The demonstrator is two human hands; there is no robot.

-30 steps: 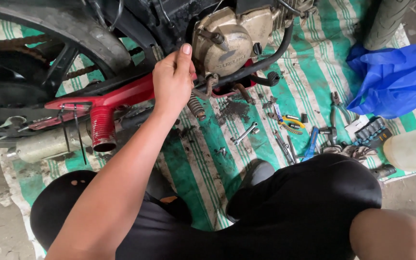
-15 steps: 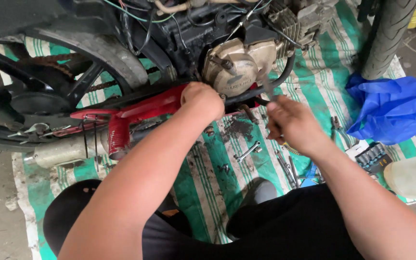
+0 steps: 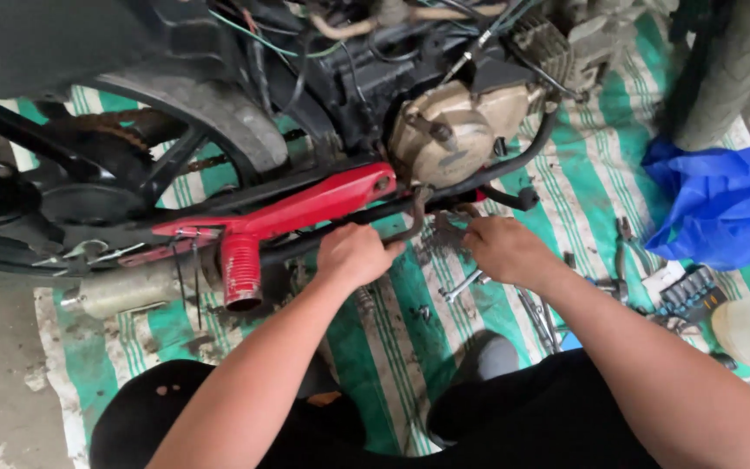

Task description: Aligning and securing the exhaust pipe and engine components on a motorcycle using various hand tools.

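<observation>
A motorcycle lies over a green and white striped tarp. Its tan engine cover sits above a red swingarm. My left hand is a closed fist gripping the lower end of a curved rusty bar under the engine. My right hand is just to its right, fingertips pinched on a small rusty part below the black frame tube. What lies inside the fingers is partly hidden.
The rear wheel and a dull muffler are on the left. A wrench, a socket set and other loose tools lie on the tarp. A blue plastic bag and a tyre are on the right.
My right hand came into view and both hands have settled under the engine. My left hand dropped from the frame tube to the curved rusty bar. The view has shifted right.
</observation>
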